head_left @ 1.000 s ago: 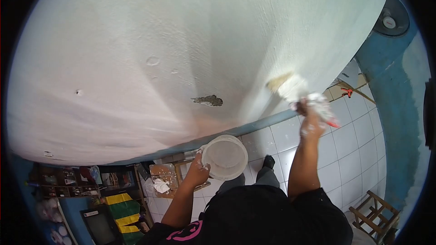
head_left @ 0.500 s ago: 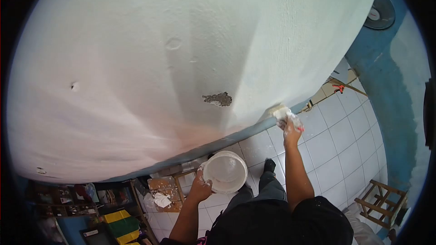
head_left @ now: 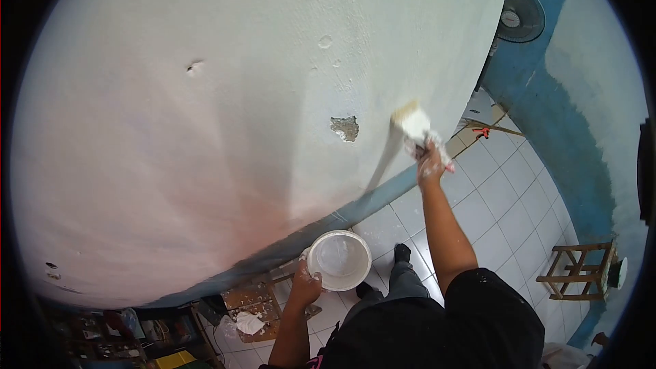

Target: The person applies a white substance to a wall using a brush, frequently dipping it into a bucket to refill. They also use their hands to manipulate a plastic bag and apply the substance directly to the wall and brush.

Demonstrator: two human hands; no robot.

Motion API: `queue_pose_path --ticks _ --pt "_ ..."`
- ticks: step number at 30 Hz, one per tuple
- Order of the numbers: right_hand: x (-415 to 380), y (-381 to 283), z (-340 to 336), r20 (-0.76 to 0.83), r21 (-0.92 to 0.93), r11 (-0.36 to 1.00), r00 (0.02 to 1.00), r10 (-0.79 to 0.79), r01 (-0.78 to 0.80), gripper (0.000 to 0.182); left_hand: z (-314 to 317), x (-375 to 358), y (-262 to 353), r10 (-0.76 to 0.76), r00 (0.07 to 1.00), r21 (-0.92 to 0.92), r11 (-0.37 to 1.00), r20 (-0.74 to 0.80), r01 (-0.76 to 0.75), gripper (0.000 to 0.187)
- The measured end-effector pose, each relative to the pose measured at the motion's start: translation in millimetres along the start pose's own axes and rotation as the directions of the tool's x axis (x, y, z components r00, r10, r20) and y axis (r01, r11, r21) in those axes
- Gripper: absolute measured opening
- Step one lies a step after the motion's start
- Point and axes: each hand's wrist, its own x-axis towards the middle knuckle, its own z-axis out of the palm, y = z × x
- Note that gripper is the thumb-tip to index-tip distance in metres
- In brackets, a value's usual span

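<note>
My right hand [head_left: 429, 160], smeared with white paint, is closed around the handle of a wide paintbrush [head_left: 411, 120]. The brush's bristles point up at the white wall [head_left: 266, 102], close to its right part above the blue-grey bottom band. My left hand [head_left: 305, 283] grips the rim of a round white plastic tub [head_left: 339, 288] low in front of me, thumb over the edge. Whitish residue coats the tub's inside. A chipped patch [head_left: 345, 128] of bare grey plaster lies on the wall left of the brush.
White tiles [head_left: 502, 195] cover the floor. A wooden stool [head_left: 577, 272] stands at the right, and a fan [head_left: 521, 17] is at the upper right. A low wooden table [head_left: 253, 297] with a white cloth and cluttered shelves [head_left: 102, 335] are at the lower left. An orange-red tool [head_left: 482, 132] lies near the wall's end.
The brush in my right hand has moved up the wall from near the bottom band. The view has shifted to the right. My left hand still holds the tub.
</note>
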Motion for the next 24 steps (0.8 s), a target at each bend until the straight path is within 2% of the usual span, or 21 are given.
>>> queue_pose_path --ticks 1,2,4,5,6,8,10,12,13,15,16,17,20,22,24 --pt "-6.3 12.8 -14.1 -0.129 -0.050 0.993 0.986 0.102 -0.110 0.038 -3.0 -1.1 -6.2 0.051 0.999 -0.001 0.999 0.006 -0.051 0.043" --pt "-4.4 12.7 -16.3 -0.122 -0.155 0.980 0.987 0.108 -0.126 0.037 -5.4 -3.2 -5.6 0.102 0.995 -0.002 0.995 0.012 -0.102 0.043" --pt "1.1 12.0 -22.1 -0.119 -0.357 0.921 0.985 0.123 -0.158 0.034 -7.2 -8.4 7.1 0.033 0.999 0.011 0.999 0.020 -0.034 0.047" --pt "14.3 11.3 -12.4 -0.165 -0.342 0.940 0.985 -0.060 0.000 0.030 -9.7 -13.0 13.0 0.001 1.000 0.019 1.000 0.025 -0.002 0.049" --pt "10.8 -32.8 26.5 0.016 -0.298 0.945 0.991 -0.133 0.132 0.030 -12.3 -12.8 10.5 0.043 0.998 -0.008 0.999 0.043 -0.043 0.051" --pt "34.1 -87.9 72.3 0.088 -0.225 0.923 0.950 -0.298 0.311 0.028 -14.6 -12.6 2.0 0.116 0.990 -0.068 0.991 0.075 -0.111 0.055" --pt "7.5 -167.2 132.2 0.125 -0.238 0.885 0.917 -0.380 0.399 0.028 -14.6 -22.1 7.8 0.119 0.988 -0.086 0.990 0.098 -0.111 0.057" --pt "-4.6 -205.7 158.4 0.148 -0.014 0.946 0.937 -0.318 0.323 0.029 -7.7 -18.1 8.9 0.138 0.984 -0.112 0.986 0.115 -0.125 0.058" --pt "-0.8 -203.3 153.1 0.194 0.025 0.933 0.914 -0.357 0.359 0.031 -4.0 -12.8 2.3 0.147 0.981 -0.122 0.984 0.122 -0.133 0.058" --pt "42.1 -148.2 93.5 0.259 -0.285 0.767 0.816 -0.516 0.575 0.031 2.0 -8.8 -0.2 0.127 0.984 -0.113 0.987 0.124 -0.113 0.058" --pt "28.6 -121.0 72.6 0.286 -0.411 0.721 0.830 -0.479 0.558 0.028 5.6 -8.8 5.5 0.101 0.988 -0.096 0.991 0.120 -0.090 0.058" --pt "13.2 -104.1 67.7 0.047 -0.395 0.873 0.955 -0.291 0.286 0.031 10.8 -9.7 12.0 0.074 0.991 -0.078 0.995 0.115 -0.066 0.058" --pt "-8.4 -13.1 -20.8 -0.108 -0.240 0.959 0.977 -0.183 0.153 0.026 27.7 -11.0 40.4 0.030 0.998 0.154 0.987 0.049 -0.037 0.058" --pt "-5.5 16.5 -57.6 -0.180 -0.325 0.939 0.982 0.054 -0.111 0.031 36.5 -1.7 50.1 0.004 0.999 0.185 0.983 0.033 -0.011 0.058" --pt "13.2 27.2 -76.4 -0.143 -0.324 0.941 0.989 0.049 -0.094 0.029 50.2 1.0 63.5 -0.031 0.999 0.211 0.977 0.024 0.025 0.058"
